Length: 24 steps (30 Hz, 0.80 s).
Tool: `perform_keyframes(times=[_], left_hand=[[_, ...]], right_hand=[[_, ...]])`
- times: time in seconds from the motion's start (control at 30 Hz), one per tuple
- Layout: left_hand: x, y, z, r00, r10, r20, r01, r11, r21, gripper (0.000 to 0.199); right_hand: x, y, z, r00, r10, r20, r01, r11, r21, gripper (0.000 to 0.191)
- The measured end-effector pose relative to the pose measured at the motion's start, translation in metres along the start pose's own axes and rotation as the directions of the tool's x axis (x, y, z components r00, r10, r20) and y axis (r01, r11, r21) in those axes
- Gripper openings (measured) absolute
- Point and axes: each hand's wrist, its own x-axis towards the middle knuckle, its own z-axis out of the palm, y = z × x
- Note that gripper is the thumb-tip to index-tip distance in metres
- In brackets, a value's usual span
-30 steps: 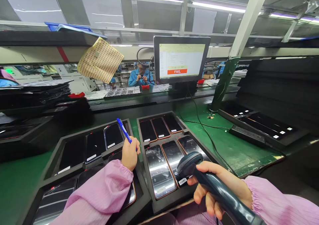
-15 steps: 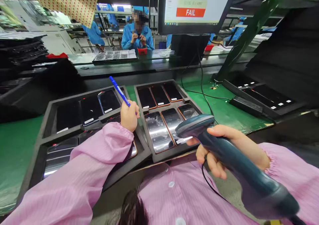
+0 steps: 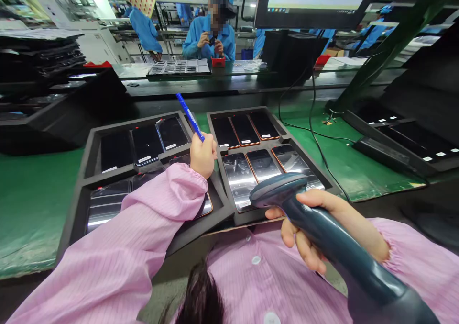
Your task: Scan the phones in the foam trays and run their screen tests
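My left hand (image 3: 202, 155) is closed around a blue marker pen (image 3: 190, 116), which points up and away to the left. This hand is over the inner edge of the left foam tray (image 3: 76, 204), where phones lie in two rows, some hidden by my sleeve. In my right hand (image 3: 315, 223) is a dark teal barcode scanner (image 3: 337, 242), its head tilted over the near row of the right foam tray (image 3: 215, 159). Beneath the head lies a phone (image 3: 263, 166) with a glossy screen and orange edge; several similar phones fill that tray.
A monitor (image 3: 322, 20) showing a red FAIL banner stands behind the trays, its cables (image 3: 312, 137) running down to the green bench (image 3: 36, 204). More phones in a black tray (image 3: 405, 163) lie at right. Stacked black trays (image 3: 43, 70) stand left. A person in blue (image 3: 211, 34) sits opposite.
The whole view has shifted, so trays and monitor appear further right and higher. The scanner head now sits further left over the right tray's near row. Both hands keep their holds.
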Motion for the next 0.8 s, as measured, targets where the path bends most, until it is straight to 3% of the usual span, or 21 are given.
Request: perform_keyframes(times=[0.2,0.57,0.8], left_hand=[[-0.001,0.003,0.001,1.0,-0.009,0.003,0.008,1.0,0.009,0.019],[-0.002,0.005,0.001,1.0,-0.008,0.001,0.008,1.0,0.029,0.021],[-0.003,0.004,-0.004,0.999,-0.044,-0.001,0.044,0.998,0.055,0.026]], right_hand=[[0.008,0.002,0.003,0.999,0.025,-0.025,-0.025,1.0,0.012,0.042],[0.015,0.002,-0.002,0.999,0.018,0.035,-0.02,0.998,0.055,0.042],[0.036,0.004,-0.012,0.994,0.06,0.092,-0.069,0.993,0.098,0.05]])
